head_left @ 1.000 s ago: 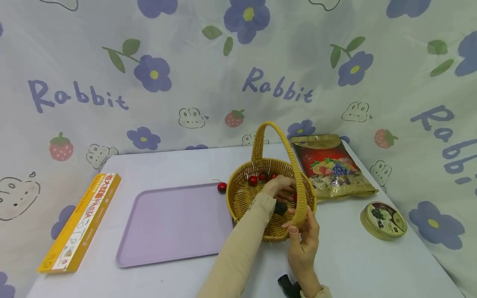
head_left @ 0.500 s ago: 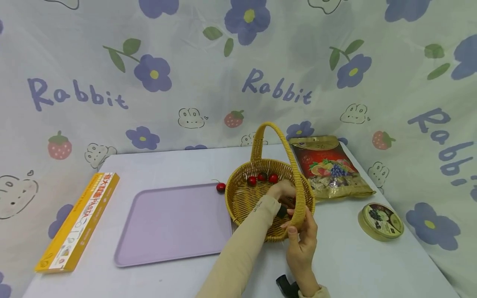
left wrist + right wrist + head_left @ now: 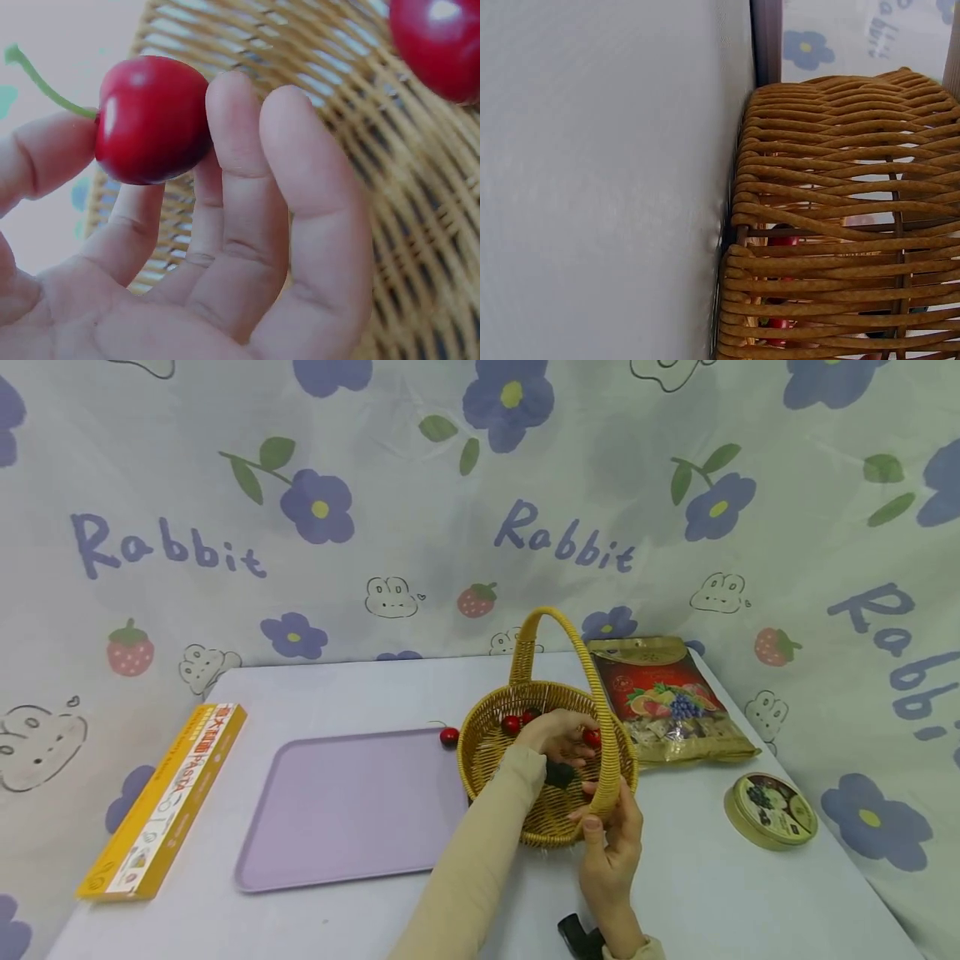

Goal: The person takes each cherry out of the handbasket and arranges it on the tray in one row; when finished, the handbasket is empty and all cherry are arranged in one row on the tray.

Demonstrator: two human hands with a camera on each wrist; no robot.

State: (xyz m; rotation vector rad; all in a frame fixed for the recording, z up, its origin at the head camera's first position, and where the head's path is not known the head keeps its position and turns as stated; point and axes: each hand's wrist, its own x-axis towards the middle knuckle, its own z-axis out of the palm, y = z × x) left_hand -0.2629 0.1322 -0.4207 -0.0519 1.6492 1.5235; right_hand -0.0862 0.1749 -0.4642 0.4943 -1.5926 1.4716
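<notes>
Inside the yellow wicker basket, my left hand pinches a red cherry between thumb and fingertips, its green stem pointing up past the thumb in the left wrist view. Other cherries lie at the back of the basket, and another cherry shows beyond my fingers. My right hand grips the basket at the near foot of its handle, thumb in front and fingers behind. From the right wrist, the woven side fills the view, with red cherries glimpsed through gaps.
A lilac tray lies left of the basket, with a cherry at its far right corner. A yellow pasta box is at the far left. Behind and right are a gold-and-red fruit bag and a round tin.
My left hand has drawn back from deep at the basket's right side and come up a little, a cherry now showing at its fingertips. The right hand keeps its grip on the basket.
</notes>
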